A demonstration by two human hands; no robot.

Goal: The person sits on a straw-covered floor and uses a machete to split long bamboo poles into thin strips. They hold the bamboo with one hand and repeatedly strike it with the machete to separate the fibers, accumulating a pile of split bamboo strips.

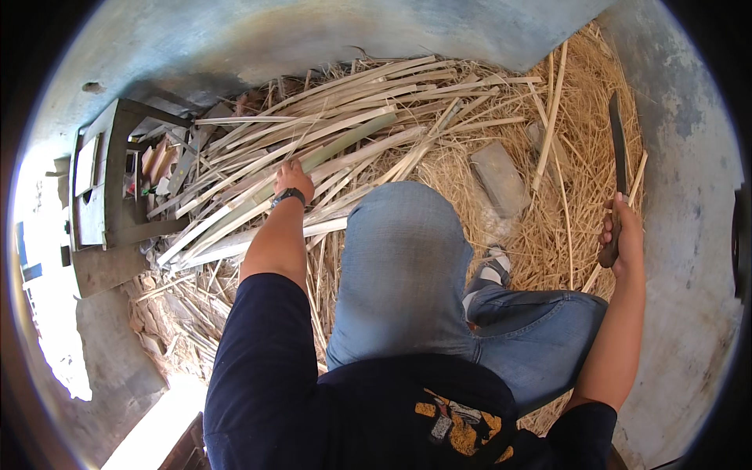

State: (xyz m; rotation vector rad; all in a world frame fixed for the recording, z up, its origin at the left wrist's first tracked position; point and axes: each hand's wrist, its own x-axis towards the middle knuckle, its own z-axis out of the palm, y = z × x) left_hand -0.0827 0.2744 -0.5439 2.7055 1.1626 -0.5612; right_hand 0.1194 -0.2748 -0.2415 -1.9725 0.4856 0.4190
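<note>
My left hand point(295, 181), with a dark watch on the wrist, has its fingers closed round a pale green bamboo strip point(354, 138) that lies across a pile of split strips point(345, 95). The strip runs from beside the hand toward the far middle. At the right, my right hand point(624, 235) grips the wooden handle of a machete point(619, 149). Its long dark blade points away from me, near the right wall and apart from the pile.
A grey block point(500, 178) lies on the shavings point(583, 102) ahead of my bent legs. A wooden frame point(117, 180) stands at the left, beside the bright doorway. Blue-grey walls point(329, 27) close in the far and right sides.
</note>
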